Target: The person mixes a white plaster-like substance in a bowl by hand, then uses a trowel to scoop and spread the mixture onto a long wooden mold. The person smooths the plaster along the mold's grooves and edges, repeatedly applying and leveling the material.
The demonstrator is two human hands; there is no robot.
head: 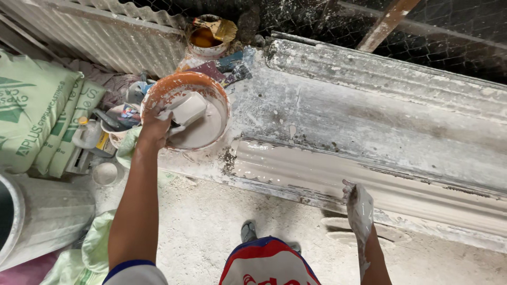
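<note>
With the left hand [153,126] gripping a scoop [186,108] in the orange bowl [186,84] of wet plaster at the tabletop's [327,105] end, and the plaster-coated right hand [359,203] open on the moulding [317,171], a hasty lift could tip the bowl.

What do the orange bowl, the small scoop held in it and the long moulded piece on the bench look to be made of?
Orange bowl: likely flexible plastic or rubber, matt, its rim crusted with dried white mix.
Scoop, held by the left hand: probably plastic, fully coated in grey-white slurry, so uncertain.
Moulded piece: seemingly wet plaster, glossy and ribbed lengthwise; the right hand, plaster-covered, rests on its front edge.
</note>
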